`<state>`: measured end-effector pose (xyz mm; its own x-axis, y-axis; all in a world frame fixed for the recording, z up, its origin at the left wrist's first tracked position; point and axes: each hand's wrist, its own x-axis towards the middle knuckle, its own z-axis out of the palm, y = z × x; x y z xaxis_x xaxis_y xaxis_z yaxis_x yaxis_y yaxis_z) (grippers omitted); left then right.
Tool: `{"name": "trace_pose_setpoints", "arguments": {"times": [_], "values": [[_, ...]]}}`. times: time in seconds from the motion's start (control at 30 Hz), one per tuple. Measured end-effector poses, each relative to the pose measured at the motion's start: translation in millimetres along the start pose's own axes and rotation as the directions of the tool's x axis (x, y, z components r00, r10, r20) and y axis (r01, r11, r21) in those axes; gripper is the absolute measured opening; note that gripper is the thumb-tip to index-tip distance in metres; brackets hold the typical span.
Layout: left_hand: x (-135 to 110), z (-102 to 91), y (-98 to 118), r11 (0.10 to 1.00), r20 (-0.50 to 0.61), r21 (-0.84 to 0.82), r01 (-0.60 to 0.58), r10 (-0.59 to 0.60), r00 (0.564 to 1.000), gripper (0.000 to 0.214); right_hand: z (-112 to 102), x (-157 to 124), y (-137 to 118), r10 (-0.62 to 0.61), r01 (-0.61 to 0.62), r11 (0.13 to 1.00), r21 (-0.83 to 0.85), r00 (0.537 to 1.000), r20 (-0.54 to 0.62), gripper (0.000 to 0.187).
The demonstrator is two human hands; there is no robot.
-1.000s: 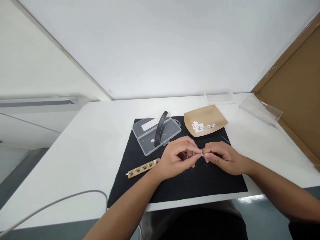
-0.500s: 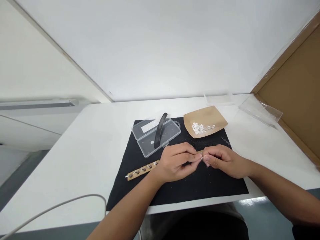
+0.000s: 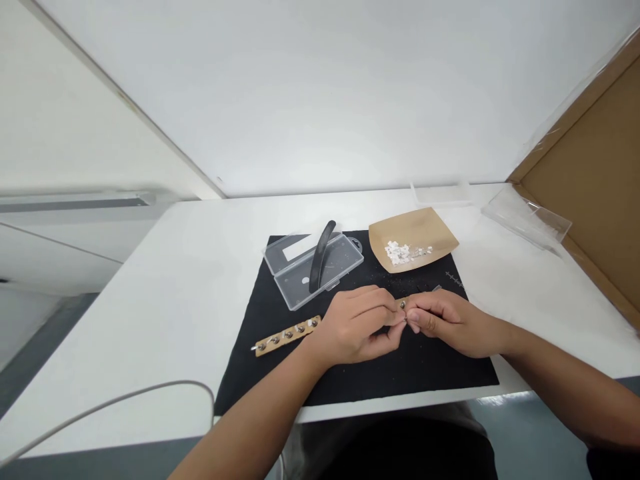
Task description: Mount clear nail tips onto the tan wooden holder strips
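Observation:
My left hand [image 3: 357, 325] and my right hand [image 3: 440, 320] meet fingertip to fingertip over a black mat [image 3: 280, 360]. Both pinch a small piece between them, too small to name; a tan bit with a dark stud shows at the fingertips. A tan strip with several metal studs [image 3: 286, 335] lies on the mat left of my left hand. A brown paper tray of small white pieces [image 3: 413, 248] sits behind my hands.
An open clear plastic case [image 3: 313, 267] with a black curved tool [image 3: 320, 257] across it lies at the mat's back left. Clear plastic packaging [image 3: 525, 220] and a cardboard board [image 3: 595, 180] are at the right. A grey cable [image 3: 125, 403] curves at the lower left.
Both hands stay pinched together and have shifted only slightly; the fingers have turned a little around the small piece.

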<state>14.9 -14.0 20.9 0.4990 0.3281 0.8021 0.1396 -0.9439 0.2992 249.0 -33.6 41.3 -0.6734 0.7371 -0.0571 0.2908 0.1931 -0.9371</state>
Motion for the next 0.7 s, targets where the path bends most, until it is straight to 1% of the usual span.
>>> {"name": "trace_pose_setpoints", "arguments": {"times": [0.07, 0.13, 0.23, 0.3, 0.37, 0.47, 0.57, 0.7], "values": [[0.8, 1.2, 1.2, 0.999, -0.008, -0.038, 0.036, -0.036, 0.999, 0.017, 1.5, 0.3, 1.7, -0.045, 0.044, 0.996, -0.072, 0.999, -0.018, 0.038], [1.6, 1.9, 2.5, 0.994, -0.024, -0.078, 0.079, -0.081, 0.996, 0.017, 3.3, 0.4, 4.5, -0.12, 0.111, 0.978, -0.178, 0.992, -0.036, 0.036], [1.7, 2.0, 4.0, 0.977, -0.035, -0.135, 0.167, -0.173, 0.984, 0.016, 5.8, 0.7, 9.4, -0.229, 0.201, 0.916, -0.347, 0.973, -0.039, 0.031], [1.1, 1.8, 4.5, 0.959, -0.017, -0.175, 0.225, -0.231, 0.973, 0.015, 6.4, 1.3, 11.9, -0.288, 0.245, 0.87, -0.428, 0.957, -0.038, 0.029], [0.2, 1.9, 4.5, 0.942, 0.001, -0.21, 0.262, -0.268, 0.964, 0.014, 5.7, 2.2, 13.5, -0.338, 0.283, 0.84, -0.463, 0.94, -0.038, 0.029], [-0.9, 2.6, 3.8, 0.933, 0.005, -0.228, 0.277, -0.284, 0.959, 0.01, 4.0, 3.7, 14.4, -0.402, 0.337, 0.816, -0.47, 0.915, -0.043, 0.03], [-1.4, 3.3, 3.2, 0.943, -0.019, -0.195, 0.27, -0.279, 0.96, 0.009, 4.4, 4.6, 15.4, -0.443, 0.346, 0.791, -0.504, 0.893, -0.082, 0.031], [-1.8, 3.6, 3.2, 0.949, -0.052, -0.164, 0.27, -0.281, 0.958, 0.01, 9.3, 4.0, 17.1, -0.454, 0.282, 0.757, -0.589, 0.876, -0.164, 0.03]]}}
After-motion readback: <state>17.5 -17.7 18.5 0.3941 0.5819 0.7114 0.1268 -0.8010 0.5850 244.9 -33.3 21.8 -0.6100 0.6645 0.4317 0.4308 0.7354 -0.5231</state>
